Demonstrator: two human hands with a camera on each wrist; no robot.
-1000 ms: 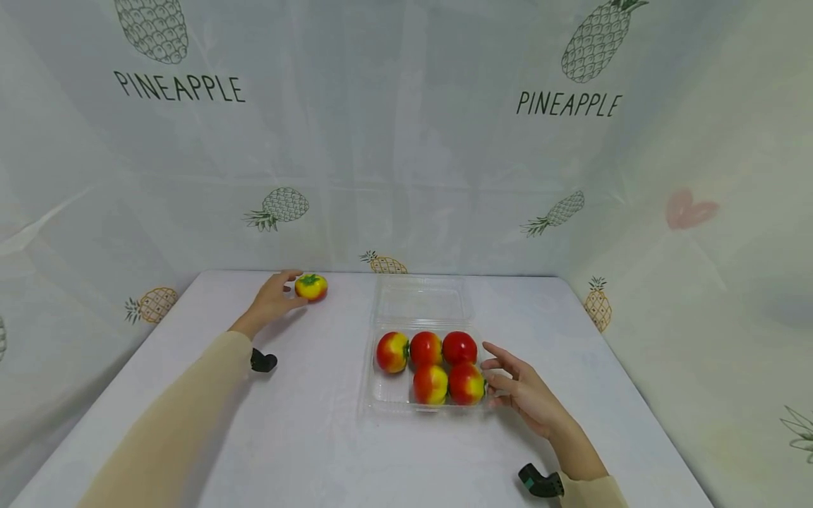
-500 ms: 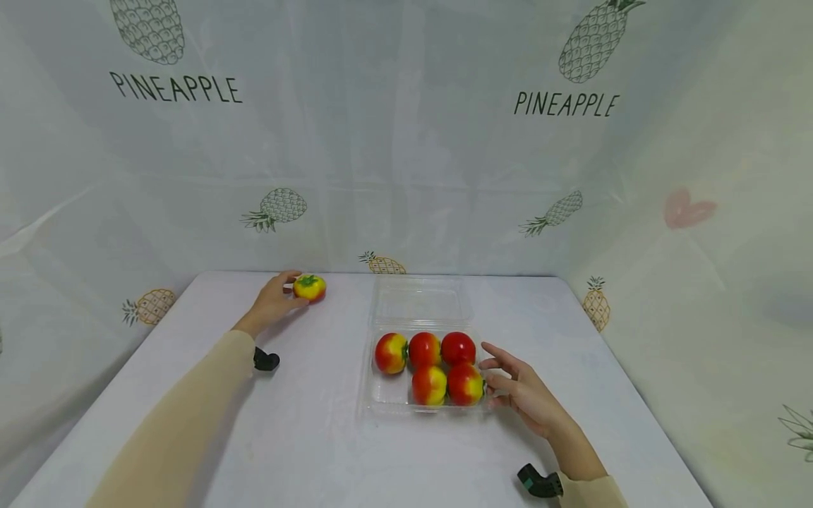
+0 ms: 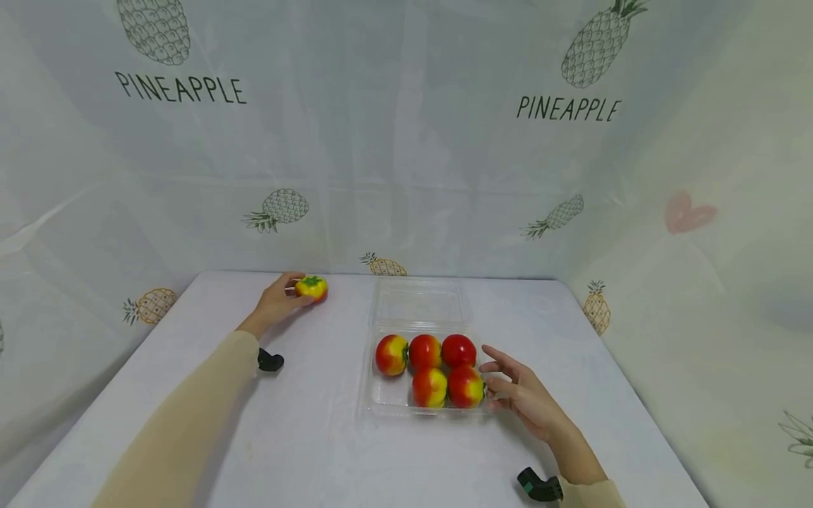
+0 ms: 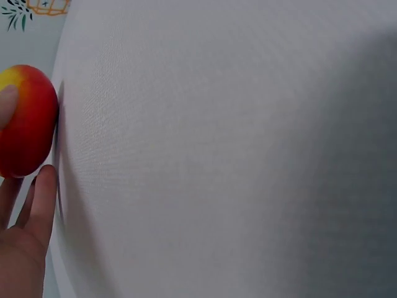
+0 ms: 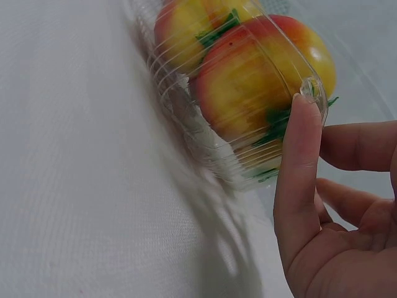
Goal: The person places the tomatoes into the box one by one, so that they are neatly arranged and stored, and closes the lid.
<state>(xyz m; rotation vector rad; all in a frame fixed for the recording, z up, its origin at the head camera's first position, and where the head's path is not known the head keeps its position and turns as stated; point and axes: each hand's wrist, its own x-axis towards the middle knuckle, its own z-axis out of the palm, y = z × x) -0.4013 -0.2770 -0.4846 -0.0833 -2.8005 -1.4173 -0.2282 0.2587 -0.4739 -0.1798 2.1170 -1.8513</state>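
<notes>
At the back left of the table, my left hand [image 3: 276, 300] is around a red-and-yellow toy persimmon [image 3: 312, 285] with a green calyx. In the left wrist view its thumb [image 4: 7, 107] lies over the persimmon, with the other fingers on the opposite side. My right hand [image 3: 524, 395] is beside the right wall of a clear plastic box [image 3: 389, 398]. The right wrist view shows its straight thumb [image 5: 301, 155] touching the box's rim corner, the other fingers loosely extended. Several similar fruits, among them a red one [image 3: 459, 351], sit in two rows in the box.
The box's lid [image 3: 422, 302] is folded back flat on the white table [image 3: 305, 437]. Bare box floor shows at its front left. A pineapple-print curtain [image 3: 406, 141] hangs behind and beside the table. A small black device [image 3: 540, 485] is on each wrist.
My left thumb has moved rightward onto the front of the persimmon, and the left forearm has shifted slightly right. The right hand and the box have stayed put.
</notes>
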